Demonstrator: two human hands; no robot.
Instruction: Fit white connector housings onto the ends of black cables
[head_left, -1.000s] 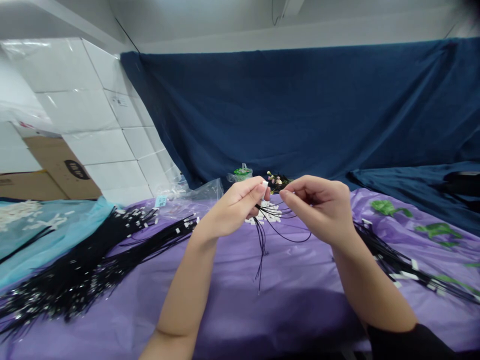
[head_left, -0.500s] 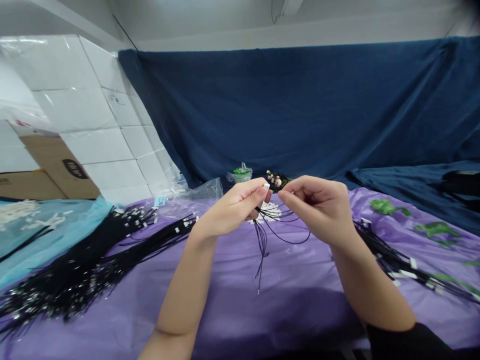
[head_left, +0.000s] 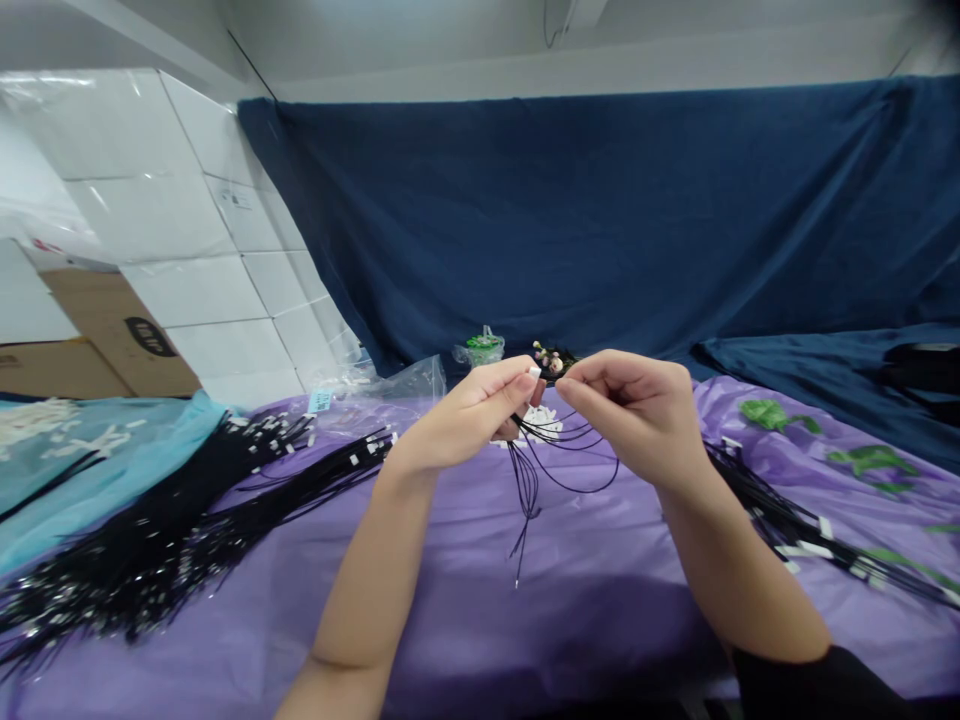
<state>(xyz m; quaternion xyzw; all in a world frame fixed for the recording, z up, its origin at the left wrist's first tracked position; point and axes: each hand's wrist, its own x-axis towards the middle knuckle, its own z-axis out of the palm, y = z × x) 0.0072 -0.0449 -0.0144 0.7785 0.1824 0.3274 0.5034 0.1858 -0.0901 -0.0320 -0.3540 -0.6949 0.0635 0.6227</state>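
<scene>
On my feed, the left hand (head_left: 472,415) pinches a small white rectangular connector (head_left: 535,372), thin black wires (head_left: 527,470) looping beneath it above the crinkled purple plastic sheet (head_left: 480,610). The right hand (head_left: 630,410) has thumb and forefinger closed just beside it; whether they grip a wire, I can't tell. Beyond hangs a dark blue cloth curtain (head_left: 570,220).

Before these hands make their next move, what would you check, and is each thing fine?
1. White piece gripped by left hand: ok, at the fingertips.
2. Right hand holding a wire: cannot tell; its fingertips are pinched, too small to make out.
3. Wires straight: not ok, they loop and cross.
4. White pile in sight: ok, partly covered.
5. Left bundle apart from the hands: ok.
</scene>
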